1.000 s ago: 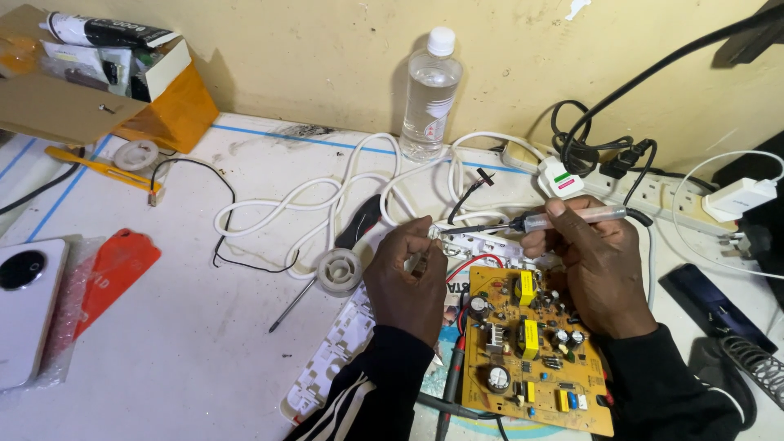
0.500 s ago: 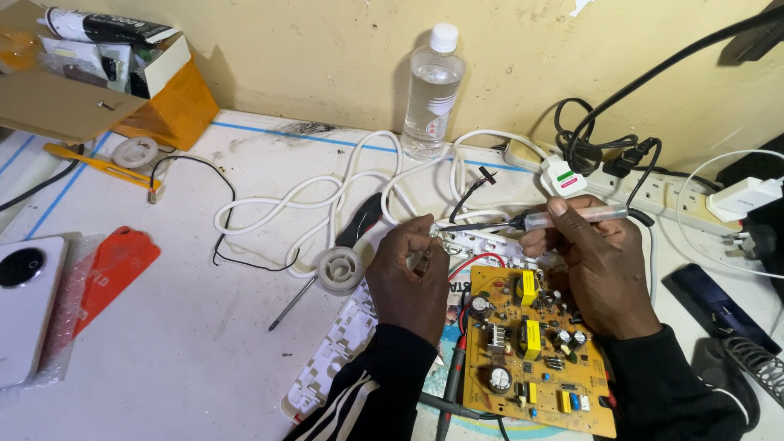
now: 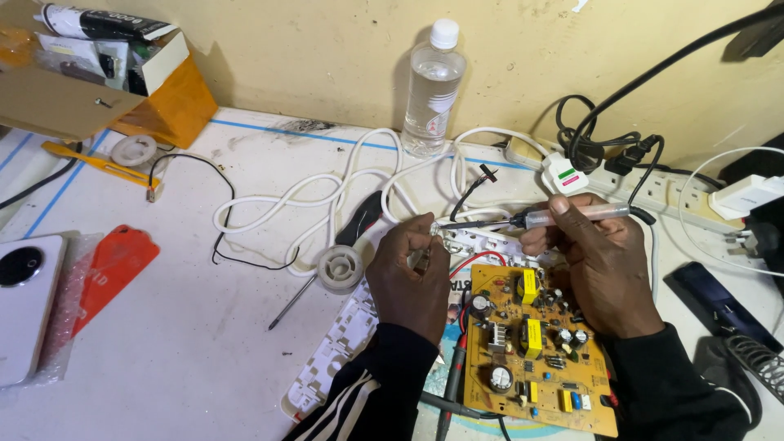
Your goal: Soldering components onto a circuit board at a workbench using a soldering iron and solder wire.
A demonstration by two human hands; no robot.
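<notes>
Solder joint hidden btwn hands; right hand (image 3: 600, 261) grips iron (image 3: 563, 217).

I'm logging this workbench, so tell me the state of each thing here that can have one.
Clear plastic water bottle: upright, capped.
Yellow circuit board: flat, bare, components up.
Clear-handled soldering iron: held in right hand.
Left hand: pinching something small, unclear.
Brown cardboard box: open.
White plug: in power strip.

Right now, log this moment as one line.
left hand: pinches solder wire | right hand: holds soldering iron, tip toward left fingers | circuit board: flat below hands | bottle: upright by wall
</notes>
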